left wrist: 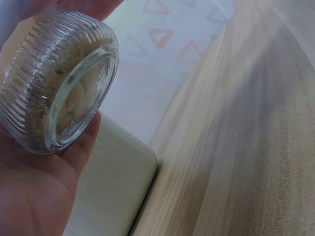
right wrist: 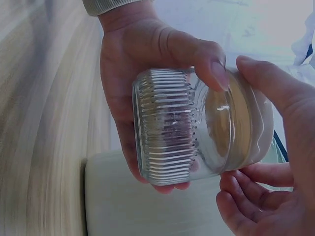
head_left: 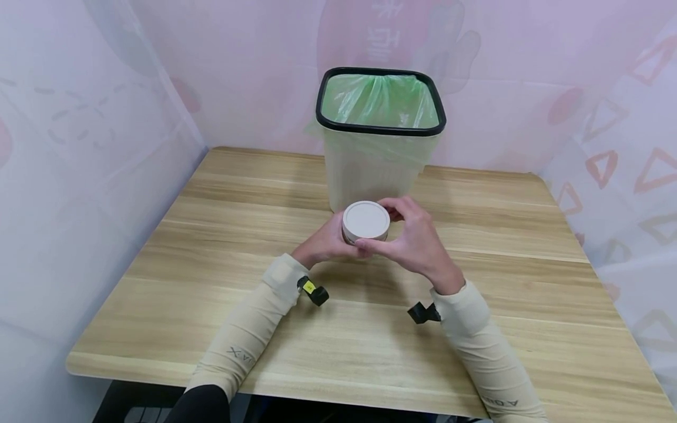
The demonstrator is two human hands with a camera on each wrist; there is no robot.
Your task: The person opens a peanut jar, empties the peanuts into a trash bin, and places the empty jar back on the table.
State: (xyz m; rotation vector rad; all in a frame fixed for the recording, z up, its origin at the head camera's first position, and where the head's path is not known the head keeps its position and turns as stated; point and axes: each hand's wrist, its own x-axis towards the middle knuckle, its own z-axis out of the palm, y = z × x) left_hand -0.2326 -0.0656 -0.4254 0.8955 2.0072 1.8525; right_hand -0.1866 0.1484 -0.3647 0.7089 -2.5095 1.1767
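Note:
A ribbed clear glass jar (right wrist: 167,128) with a pale round lid (head_left: 366,220) is held up over the table in front of the bin. My left hand (head_left: 329,238) grips the jar's body, thumb on one side and fingers curled round the other. Around the lid's edge, the thumb and fingers of my right hand (head_left: 418,244) take hold from the right. Seen from the left wrist, the thick glass base (left wrist: 81,98) is tilted toward the camera. From above, the lid and hands hide most of the glass.
Just behind the hands stands a cream bin (head_left: 378,167) with a black rim (head_left: 381,129) and a green liner bag (head_left: 378,97). The wood table (head_left: 238,235) meets patterned curtains (head_left: 254,76) at the back and sides. Black wrist cameras (head_left: 420,313) hang under the sleeves.

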